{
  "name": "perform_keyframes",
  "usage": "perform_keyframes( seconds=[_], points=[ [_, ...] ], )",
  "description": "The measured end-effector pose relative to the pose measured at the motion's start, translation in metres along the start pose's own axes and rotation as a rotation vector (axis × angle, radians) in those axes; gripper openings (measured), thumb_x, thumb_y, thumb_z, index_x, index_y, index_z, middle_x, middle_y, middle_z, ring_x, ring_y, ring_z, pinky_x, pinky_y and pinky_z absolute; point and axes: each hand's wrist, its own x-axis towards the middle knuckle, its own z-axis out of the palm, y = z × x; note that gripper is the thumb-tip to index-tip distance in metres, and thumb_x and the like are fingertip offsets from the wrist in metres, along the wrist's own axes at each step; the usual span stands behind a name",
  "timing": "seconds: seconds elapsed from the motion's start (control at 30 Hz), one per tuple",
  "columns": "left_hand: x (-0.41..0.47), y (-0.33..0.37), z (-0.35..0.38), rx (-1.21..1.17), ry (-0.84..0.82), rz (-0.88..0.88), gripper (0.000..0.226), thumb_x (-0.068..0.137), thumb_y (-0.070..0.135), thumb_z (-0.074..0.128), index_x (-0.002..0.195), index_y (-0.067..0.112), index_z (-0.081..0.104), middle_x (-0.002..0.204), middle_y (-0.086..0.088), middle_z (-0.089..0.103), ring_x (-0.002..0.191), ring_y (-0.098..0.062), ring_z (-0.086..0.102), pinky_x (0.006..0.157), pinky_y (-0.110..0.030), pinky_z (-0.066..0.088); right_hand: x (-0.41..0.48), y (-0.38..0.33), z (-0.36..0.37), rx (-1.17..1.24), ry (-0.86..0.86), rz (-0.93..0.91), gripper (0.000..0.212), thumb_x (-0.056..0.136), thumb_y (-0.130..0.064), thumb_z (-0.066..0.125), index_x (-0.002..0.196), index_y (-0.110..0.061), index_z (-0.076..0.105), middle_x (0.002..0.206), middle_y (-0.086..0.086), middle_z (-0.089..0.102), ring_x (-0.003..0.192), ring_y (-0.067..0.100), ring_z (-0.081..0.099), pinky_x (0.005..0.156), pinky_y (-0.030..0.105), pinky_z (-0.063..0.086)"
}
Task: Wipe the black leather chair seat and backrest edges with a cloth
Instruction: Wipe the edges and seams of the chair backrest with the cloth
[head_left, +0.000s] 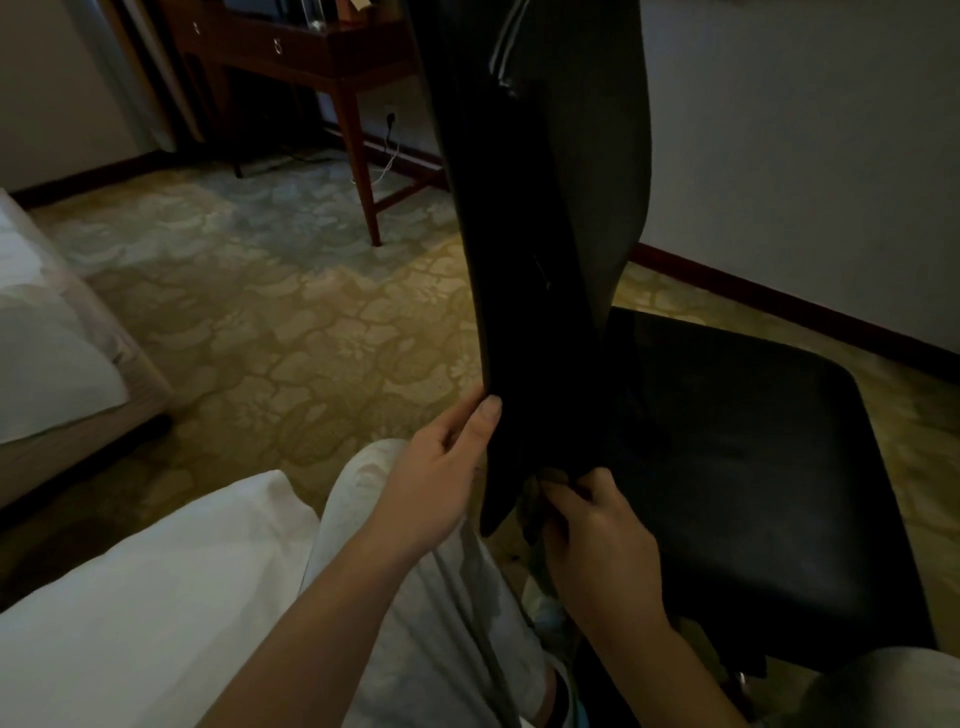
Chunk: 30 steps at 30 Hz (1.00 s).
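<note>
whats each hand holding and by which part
Left hand grips the backrest by its lower side edge. Right hand pinches a bunched cloth against the backrest's bottom end.

Hotel room, dim light. One black chair (675, 395), made up of one seat (753, 493) and one backrest (535, 208). Two bare grips at the backrest's lower edge: one left grip (441, 467) and one right grip (592, 525). One cloth (534, 512), dark and hard to make out. One wooden surface (322, 57) behind, with two drawer rings (278, 45) showing. One plug (389, 122) in the wall and one white cable (387, 166) below it. Two pale trouser legs (415, 597). White bedding (52, 338) in two places.
</note>
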Motion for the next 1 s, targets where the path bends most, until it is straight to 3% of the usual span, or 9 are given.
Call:
perform_keyframes(
  seconds=[0.1, 0.23, 0.3, 0.4, 0.5, 0.63, 0.77, 0.87, 1.0],
  points=[
    [0.003, -0.005, 0.0, 0.003, 0.021, 0.011, 0.078, 0.07, 0.085, 0.051, 0.134, 0.041, 0.057, 0.127, 0.022, 0.065, 0.121, 0.0, 0.059, 0.107, -0.041, 0.047, 0.006, -0.007, -0.014, 0.09, 0.175, -0.076, 0.026, 0.087, -0.022, 0.06, 0.112, -0.021, 0.068, 0.096, 0.002, 0.052, 0.073, 0.017, 0.053, 0.044, 0.027, 0.043],
    [0.004, -0.004, 0.0, -0.011, 0.029, -0.009, 0.064, 0.069, 0.079, 0.051, 0.126, 0.05, 0.057, 0.123, 0.022, 0.067, 0.117, -0.002, 0.062, 0.099, -0.038, 0.053, 0.021, -0.022, -0.025, 0.213, 0.295, -0.179, 0.034, 0.094, -0.031, 0.047, 0.118, -0.018, 0.066, 0.1, 0.004, 0.054, 0.078, 0.019, 0.055, 0.049, 0.031, 0.047],
    [0.003, -0.003, -0.001, -0.001, 0.016, -0.007, 0.058, 0.071, 0.077, 0.051, 0.123, 0.052, 0.058, 0.123, 0.022, 0.067, 0.119, -0.001, 0.06, 0.101, -0.037, 0.051, 0.022, -0.023, -0.02, 0.176, 0.272, -0.16, 0.032, 0.091, -0.031, 0.047, 0.112, -0.018, 0.067, 0.096, 0.004, 0.053, 0.074, 0.018, 0.053, 0.046, 0.026, 0.04],
    [0.003, -0.004, -0.001, 0.004, 0.023, 0.012, 0.068, 0.074, 0.079, 0.05, 0.13, 0.042, 0.06, 0.125, 0.021, 0.067, 0.121, -0.001, 0.06, 0.107, -0.042, 0.047, 0.013, -0.014, 0.001, 0.075, 0.134, -0.073, 0.021, 0.085, -0.025, 0.058, 0.1, -0.02, 0.071, 0.09, 0.002, 0.05, 0.065, 0.017, 0.046, 0.044, 0.021, 0.028],
    [0.003, -0.005, 0.001, 0.005, 0.032, 0.022, 0.069, 0.074, 0.078, 0.05, 0.131, 0.04, 0.059, 0.124, 0.022, 0.067, 0.12, 0.0, 0.06, 0.108, -0.044, 0.046, -0.001, -0.001, 0.018, 0.034, 0.005, 0.021, 0.015, 0.084, -0.022, 0.069, 0.098, -0.023, 0.073, 0.087, -0.004, 0.046, 0.062, 0.011, 0.042, 0.042, 0.021, 0.034],
    [0.004, -0.007, 0.001, -0.013, 0.04, 0.017, 0.065, 0.072, 0.08, 0.051, 0.126, 0.045, 0.06, 0.124, 0.023, 0.066, 0.12, 0.0, 0.06, 0.108, -0.044, 0.046, -0.002, -0.005, 0.002, 0.119, 0.147, -0.047, 0.024, 0.084, -0.019, 0.068, 0.108, -0.02, 0.069, 0.093, -0.001, 0.049, 0.068, 0.014, 0.05, 0.044, 0.028, 0.046],
    [0.005, -0.007, 0.001, -0.038, 0.046, 0.001, 0.07, 0.075, 0.082, 0.054, 0.131, 0.041, 0.06, 0.125, 0.02, 0.067, 0.12, -0.003, 0.061, 0.103, -0.044, 0.05, 0.013, -0.022, -0.011, 0.198, 0.291, -0.153, 0.031, 0.092, -0.027, 0.05, 0.116, -0.016, 0.066, 0.098, 0.003, 0.052, 0.073, 0.014, 0.05, 0.048, 0.025, 0.043],
    [0.004, -0.004, 0.0, -0.02, 0.034, 0.007, 0.068, 0.074, 0.078, 0.052, 0.131, 0.041, 0.059, 0.124, 0.021, 0.067, 0.119, -0.001, 0.06, 0.105, -0.043, 0.049, 0.015, -0.021, -0.004, 0.155, 0.239, -0.1, 0.028, 0.088, -0.027, 0.051, 0.11, -0.018, 0.068, 0.093, 0.002, 0.05, 0.068, 0.015, 0.048, 0.044, 0.025, 0.037],
    [0.003, -0.005, 0.001, -0.018, 0.036, 0.015, 0.057, 0.072, 0.078, 0.051, 0.12, 0.049, 0.061, 0.123, 0.023, 0.066, 0.12, 0.001, 0.059, 0.108, -0.043, 0.046, 0.004, -0.011, 0.016, 0.061, 0.062, 0.004, 0.014, 0.081, -0.021, 0.071, 0.096, -0.021, 0.072, 0.087, -0.002, 0.048, 0.06, 0.012, 0.043, 0.041, 0.019, 0.031]
  ],
)
